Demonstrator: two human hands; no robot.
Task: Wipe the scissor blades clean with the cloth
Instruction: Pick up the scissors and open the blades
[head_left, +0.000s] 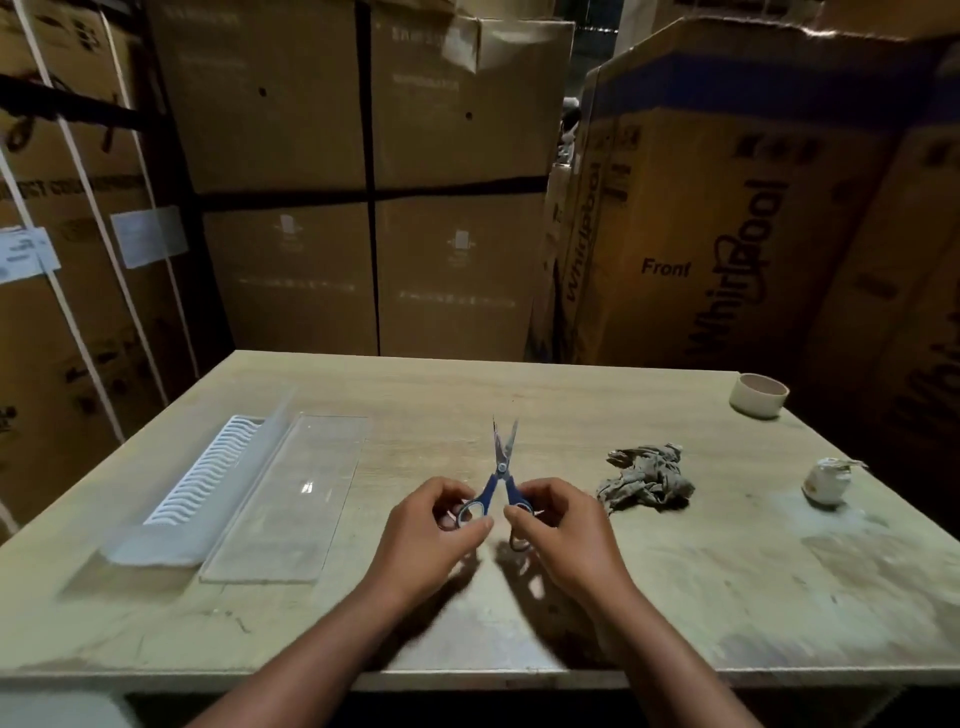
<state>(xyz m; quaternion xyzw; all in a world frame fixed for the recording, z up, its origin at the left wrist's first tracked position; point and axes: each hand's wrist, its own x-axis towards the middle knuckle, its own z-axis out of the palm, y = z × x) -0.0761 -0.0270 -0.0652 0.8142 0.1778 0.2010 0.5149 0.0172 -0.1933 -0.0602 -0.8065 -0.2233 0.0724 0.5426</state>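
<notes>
Items I count, L to R: 1 white ribbed rack (202, 470) and 1 clear panel (291, 493), both well left of hands. 1 pr scissors (503, 470), blades slightly parted, tips pointing away. L hand (431, 535) pinches left loop, R hand (566, 535) pinches right loop, fingers curled. 1 cloth (647, 478) just right of R hand, on table (675, 597). 1 tape roll (758, 395), 1 small jar (828, 480) farther right.
</notes>
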